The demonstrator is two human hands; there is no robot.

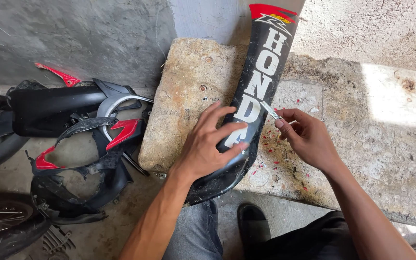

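Note:
A long black motorcycle body panel [261,72] with white lettering and a red tip lies lengthwise on a worn concrete slab [188,86]. My left hand [208,144] rests on the panel's lower end, fingers spread over the lettering. My right hand [304,135] is just right of the panel, pinching a small thin blade [270,110] whose tip touches the panel's edge. Small red flakes [270,144] lie scattered on the slab below the blade.
A pile of black and red motorcycle fairing parts [87,149] lies on the floor at left, with a tyre [1,226] at the bottom left. A grey wall [73,33] stands behind. My knees and a black shoe [253,221] are below the slab.

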